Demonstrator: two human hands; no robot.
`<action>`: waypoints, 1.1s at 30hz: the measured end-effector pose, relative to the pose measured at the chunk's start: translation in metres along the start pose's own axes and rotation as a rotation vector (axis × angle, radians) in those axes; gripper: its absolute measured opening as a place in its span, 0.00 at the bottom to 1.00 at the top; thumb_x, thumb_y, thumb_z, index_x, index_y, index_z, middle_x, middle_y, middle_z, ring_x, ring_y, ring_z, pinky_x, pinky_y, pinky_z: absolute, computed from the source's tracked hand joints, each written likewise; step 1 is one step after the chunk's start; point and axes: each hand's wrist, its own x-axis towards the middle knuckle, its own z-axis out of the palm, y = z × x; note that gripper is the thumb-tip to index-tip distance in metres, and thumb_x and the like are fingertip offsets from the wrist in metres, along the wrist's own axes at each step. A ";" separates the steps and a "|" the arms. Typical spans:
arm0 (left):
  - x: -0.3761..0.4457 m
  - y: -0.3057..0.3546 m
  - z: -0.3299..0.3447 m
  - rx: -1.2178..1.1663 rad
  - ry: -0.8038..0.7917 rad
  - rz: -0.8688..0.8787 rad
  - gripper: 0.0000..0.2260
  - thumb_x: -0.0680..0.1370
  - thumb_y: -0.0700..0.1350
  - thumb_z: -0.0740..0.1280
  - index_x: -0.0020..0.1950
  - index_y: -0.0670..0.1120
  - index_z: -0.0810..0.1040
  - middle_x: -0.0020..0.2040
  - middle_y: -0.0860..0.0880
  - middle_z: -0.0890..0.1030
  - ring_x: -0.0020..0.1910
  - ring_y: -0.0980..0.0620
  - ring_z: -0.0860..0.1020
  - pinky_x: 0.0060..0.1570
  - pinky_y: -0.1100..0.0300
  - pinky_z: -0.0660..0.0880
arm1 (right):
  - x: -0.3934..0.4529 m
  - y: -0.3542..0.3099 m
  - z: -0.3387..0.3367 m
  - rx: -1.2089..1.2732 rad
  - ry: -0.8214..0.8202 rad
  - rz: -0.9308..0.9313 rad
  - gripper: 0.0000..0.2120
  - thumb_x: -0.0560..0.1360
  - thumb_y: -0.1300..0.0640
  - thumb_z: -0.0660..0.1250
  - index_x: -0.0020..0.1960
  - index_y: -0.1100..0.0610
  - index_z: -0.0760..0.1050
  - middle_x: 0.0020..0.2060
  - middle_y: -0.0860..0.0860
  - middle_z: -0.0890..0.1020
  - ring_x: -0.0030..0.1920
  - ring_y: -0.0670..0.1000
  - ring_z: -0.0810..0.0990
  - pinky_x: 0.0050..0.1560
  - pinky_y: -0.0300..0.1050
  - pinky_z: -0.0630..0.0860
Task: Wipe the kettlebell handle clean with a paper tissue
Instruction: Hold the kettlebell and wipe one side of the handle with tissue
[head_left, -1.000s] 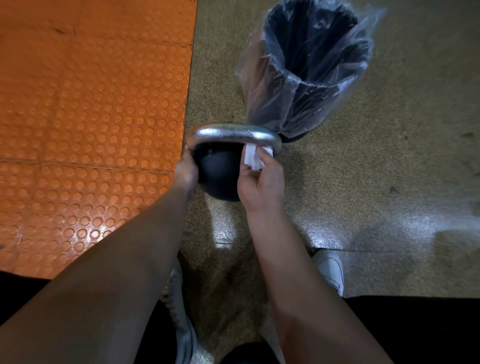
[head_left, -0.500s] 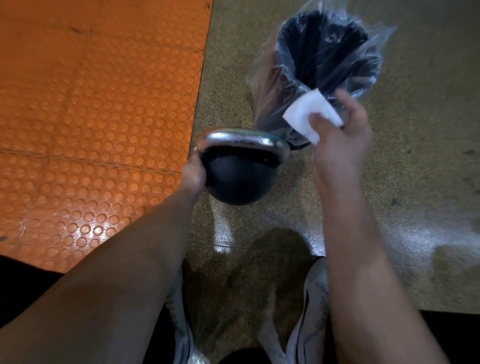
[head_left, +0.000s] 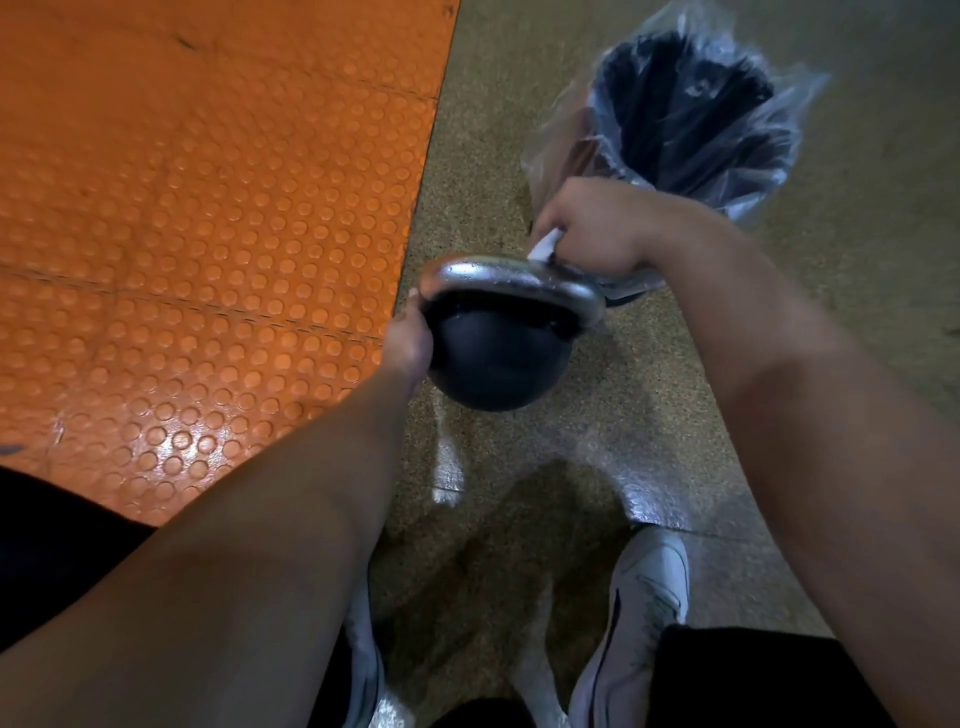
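Observation:
A black kettlebell (head_left: 488, 364) with a shiny chrome handle (head_left: 498, 283) stands on the speckled floor. My left hand (head_left: 408, 345) holds the left end of the handle where it meets the ball; its fingers are mostly hidden behind the metal. My right hand (head_left: 592, 234) is closed over a white paper tissue (head_left: 544, 248) and presses it onto the top right of the handle. Only a small corner of the tissue shows under the fingers.
A black bin with a clear plastic liner (head_left: 691, 119) stands just behind my right hand. An orange studded mat (head_left: 208, 208) covers the floor to the left. My two white shoes (head_left: 639, 613) are planted below the kettlebell.
My right hand, which had lifted the tissue up near the bin, has come back down onto the right top of the handle. The left hand stays on the handle's left end.

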 end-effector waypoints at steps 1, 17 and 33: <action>0.001 -0.001 0.000 0.007 -0.003 -0.002 0.27 0.83 0.60 0.52 0.69 0.42 0.75 0.66 0.41 0.78 0.67 0.42 0.73 0.71 0.47 0.68 | -0.002 -0.001 -0.001 0.027 0.015 -0.007 0.22 0.77 0.69 0.61 0.61 0.52 0.85 0.58 0.54 0.85 0.56 0.55 0.81 0.53 0.46 0.74; 0.009 -0.007 0.002 -0.039 -0.009 0.004 0.26 0.83 0.60 0.53 0.70 0.42 0.75 0.66 0.42 0.77 0.68 0.42 0.72 0.72 0.45 0.66 | -0.017 0.011 -0.003 0.024 0.107 0.092 0.26 0.77 0.72 0.59 0.62 0.49 0.85 0.65 0.56 0.82 0.62 0.57 0.79 0.56 0.46 0.72; 0.009 -0.005 0.000 -0.039 -0.023 -0.026 0.31 0.80 0.65 0.55 0.70 0.44 0.75 0.66 0.45 0.79 0.66 0.44 0.74 0.71 0.46 0.68 | -0.013 0.000 0.010 0.089 0.148 0.063 0.24 0.77 0.70 0.62 0.61 0.48 0.86 0.67 0.57 0.81 0.64 0.59 0.78 0.59 0.46 0.72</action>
